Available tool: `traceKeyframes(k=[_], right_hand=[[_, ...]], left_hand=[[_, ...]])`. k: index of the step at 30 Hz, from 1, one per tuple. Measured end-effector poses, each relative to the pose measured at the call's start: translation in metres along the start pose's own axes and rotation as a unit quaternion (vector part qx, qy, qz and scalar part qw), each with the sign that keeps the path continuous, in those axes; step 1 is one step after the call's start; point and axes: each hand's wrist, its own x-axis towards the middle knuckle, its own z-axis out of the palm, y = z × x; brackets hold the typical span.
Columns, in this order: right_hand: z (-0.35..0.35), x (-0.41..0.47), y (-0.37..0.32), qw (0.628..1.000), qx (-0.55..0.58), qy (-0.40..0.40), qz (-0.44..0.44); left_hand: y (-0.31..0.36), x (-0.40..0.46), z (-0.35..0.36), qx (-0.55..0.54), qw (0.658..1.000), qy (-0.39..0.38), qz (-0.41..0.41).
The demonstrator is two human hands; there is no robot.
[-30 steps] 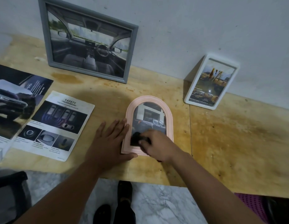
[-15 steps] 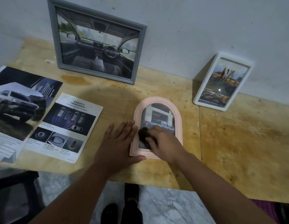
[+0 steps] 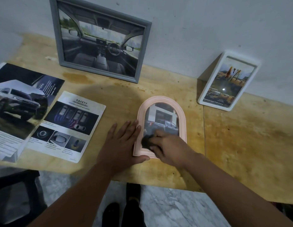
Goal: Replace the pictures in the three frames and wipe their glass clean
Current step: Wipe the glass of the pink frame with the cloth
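Observation:
A pink arched frame (image 3: 160,99) lies flat on the wooden table (image 3: 240,145), holding a picture of a dark pickup. My left hand (image 3: 122,145) rests flat beside it, fingers straight against its left edge and thumb along its bottom edge. My right hand (image 3: 168,148) grips a small dark cloth (image 3: 146,141) pressed on the lower left of the glass. A grey frame (image 3: 100,46) with a car-interior picture leans on the wall at the back. To the right, a white frame (image 3: 227,82) with a yellowish picture leans on the wall too.
A loose "SAFETY" car brochure page (image 3: 67,126) and a thicker car brochure (image 3: 19,108) lie on the table's left. The table's front edge runs just below my wrists, with marble floor (image 3: 167,208) and my dark shoes beneath. A black stool (image 3: 16,199) stands at lower left.
My right hand has shifted the cloth slightly over the lower glass of the pink frame. My left hand has stayed put; the view has drifted a little.

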Motion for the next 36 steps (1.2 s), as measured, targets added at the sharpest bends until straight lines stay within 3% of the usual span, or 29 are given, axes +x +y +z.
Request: traceKeyframes(k=[2, 6, 8, 13, 20, 25, 27, 29, 32, 36], right_hand=[[-0.015, 0.004, 0.016, 0.999, 0.026, -0.020, -0.003], [-0.035, 0.046, 0.057, 0.972, -0.012, 0.154, 0.179], [-0.026, 0.060, 0.049, 0.963, -0.052, 0.161, 0.211], [0.003, 0.037, 0.000, 0.991, -0.047, 0.105, 0.072], [0.001, 0.005, -0.006, 0.993, -0.107, -0.004, -0.058], [-0.007, 0.016, 0.000, 0.973, -0.152, 0.005, -0.172], [-0.006, 0.013, 0.005, 0.973, -0.141, 0.019, -0.180], [-0.008, -0.002, 0.015, 0.987, -0.085, 0.032, -0.130], [-0.014, -0.044, 0.040, 0.995, 0.018, 0.095, 0.039], [-0.015, -0.106, 0.088, 0.913, 0.108, 0.237, 0.314]], left_hand=[[0.000, 0.000, -0.001, 0.000, 1.000, -0.003, -0.004], [0.001, 0.001, -0.003, -0.006, 1.000, -0.003, -0.006], [0.000, 0.000, -0.003, -0.005, 1.000, 0.003, -0.006], [-0.001, -0.001, -0.001, 0.004, 1.000, 0.003, -0.005], [0.000, -0.001, -0.001, 0.002, 1.000, -0.006, -0.009], [-0.002, -0.002, -0.002, 0.008, 1.000, 0.004, -0.005], [-0.001, -0.002, -0.004, 0.010, 1.000, 0.001, -0.002], [0.001, 0.000, -0.006, 0.010, 1.000, -0.008, -0.002], [0.002, 0.001, -0.007, 0.011, 1.000, -0.023, -0.003], [0.003, 0.001, -0.008, 0.020, 1.000, -0.011, -0.009]])
